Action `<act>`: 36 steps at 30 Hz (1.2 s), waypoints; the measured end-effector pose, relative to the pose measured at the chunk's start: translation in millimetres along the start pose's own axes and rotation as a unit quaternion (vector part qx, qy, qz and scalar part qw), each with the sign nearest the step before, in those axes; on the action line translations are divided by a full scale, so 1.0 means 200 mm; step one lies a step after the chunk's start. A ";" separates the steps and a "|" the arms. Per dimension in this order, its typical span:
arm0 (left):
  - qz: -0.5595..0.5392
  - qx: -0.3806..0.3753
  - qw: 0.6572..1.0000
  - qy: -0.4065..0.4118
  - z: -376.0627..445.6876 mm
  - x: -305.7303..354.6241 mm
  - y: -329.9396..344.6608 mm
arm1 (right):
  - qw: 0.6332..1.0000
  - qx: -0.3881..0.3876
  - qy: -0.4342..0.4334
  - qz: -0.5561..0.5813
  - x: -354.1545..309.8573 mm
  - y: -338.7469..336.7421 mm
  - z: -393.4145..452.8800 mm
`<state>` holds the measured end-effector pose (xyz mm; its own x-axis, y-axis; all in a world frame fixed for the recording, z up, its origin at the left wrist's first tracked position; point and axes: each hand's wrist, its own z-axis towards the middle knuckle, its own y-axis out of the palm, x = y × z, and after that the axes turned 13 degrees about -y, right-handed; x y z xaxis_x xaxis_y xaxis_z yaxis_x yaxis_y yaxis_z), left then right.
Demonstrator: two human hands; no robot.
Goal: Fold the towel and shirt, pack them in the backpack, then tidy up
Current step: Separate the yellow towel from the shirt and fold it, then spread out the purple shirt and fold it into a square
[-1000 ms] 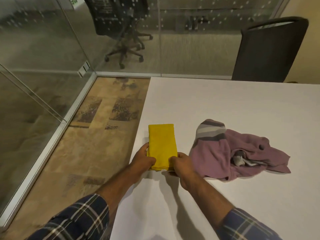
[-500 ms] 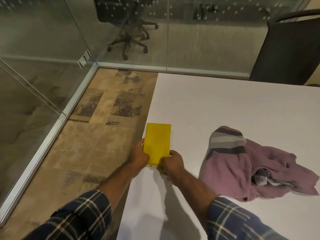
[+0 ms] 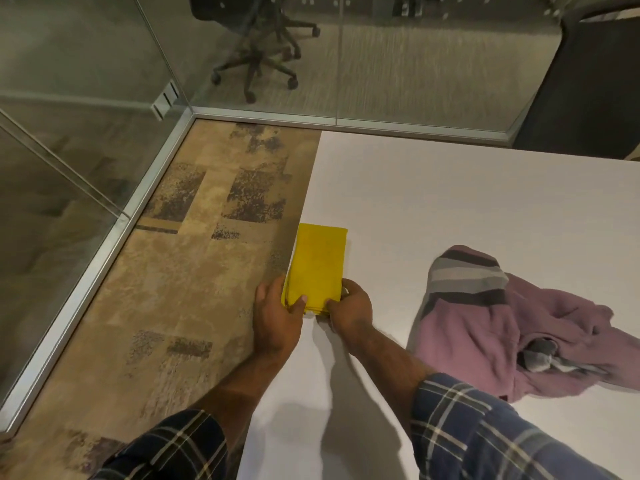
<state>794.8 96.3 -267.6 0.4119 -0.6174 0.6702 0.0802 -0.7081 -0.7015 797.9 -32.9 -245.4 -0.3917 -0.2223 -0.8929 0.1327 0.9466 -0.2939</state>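
Note:
The yellow towel (image 3: pixel 317 263) lies folded into a narrow rectangle at the left edge of the white table (image 3: pixel 450 202). My left hand (image 3: pixel 275 318) grips its near left corner, thumb on top. My right hand (image 3: pixel 351 308) pinches the near right corner. A crumpled mauve shirt (image 3: pixel 491 334) with grey and dark stripes lies on the table to the right of the towel, apart from both hands. No backpack is in view.
Patterned carpet floor (image 3: pixel 194 271) drops away just left of the table edge. Glass walls with a metal base rail (image 3: pixel 104 247) enclose the corner. A dark chair back (image 3: pixel 588 84) stands at the table's far right; an office chair (image 3: pixel 256 39) sits beyond the glass.
The towel has slid left toward the table edge with both hands holding its near end. The view has shifted, so the shirt sits farther right in frame.

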 end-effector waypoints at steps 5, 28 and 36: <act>-0.050 -0.066 0.996 -0.027 0.02 -0.03 0.03 | 0.999 -0.033 -0.002 0.004 0.01 -0.01 0.01; -0.125 -0.171 0.977 -0.021 -0.66 -0.03 0.02 | 0.984 0.147 -0.054 -0.078 0.34 -0.91 -0.75; -0.099 -0.219 0.970 0.033 -0.92 0.09 0.15 | 0.968 0.234 -0.040 -0.078 0.36 -1.23 -0.75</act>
<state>637.8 0.7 -232.3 0.3673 -0.4641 0.8061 -0.2467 -0.8842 -0.3966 600.8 -245.9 -186.8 -0.3710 -0.3889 -0.8433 0.4823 0.6953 -0.5329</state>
